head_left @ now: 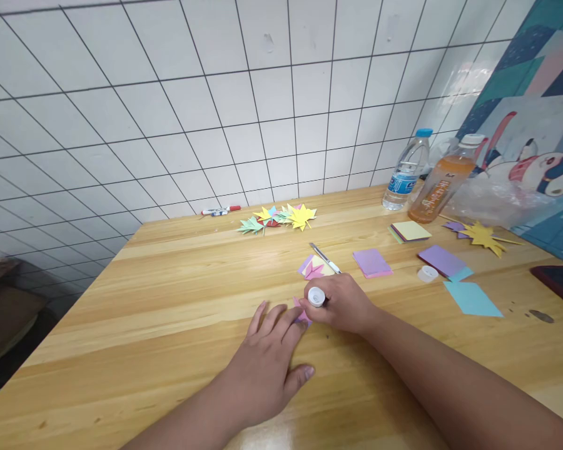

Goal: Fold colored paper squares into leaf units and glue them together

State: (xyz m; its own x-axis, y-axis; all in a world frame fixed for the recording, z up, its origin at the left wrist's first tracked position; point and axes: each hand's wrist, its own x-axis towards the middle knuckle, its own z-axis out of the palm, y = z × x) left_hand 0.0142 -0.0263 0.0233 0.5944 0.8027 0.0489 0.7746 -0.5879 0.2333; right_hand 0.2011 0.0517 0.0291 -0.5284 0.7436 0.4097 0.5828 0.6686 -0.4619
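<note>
My right hand [342, 304] is wrapped round an upright glue stick [316, 297]; only its white round end shows above the fist. Under that fist lies a small pink and purple paper piece [303, 317], mostly covered. My left hand [271, 359] rests flat with fingers spread, its fingertips at the left edge of this paper. Just beyond my right hand are a pink folded paper piece [314, 270] on pale yellow and purple sheets, and a slim utility knife [326, 258]. A white cap [428, 273] sits to the right.
Paper leaf shapes [301, 217] and markers [221, 211] lie near the tiled wall. A water bottle [406, 172] and an orange drink bottle [445, 181] stand at the back right. Purple squares [372, 262], a blue sheet [471, 299] and a dark phone-like object [558, 284] are on the right.
</note>
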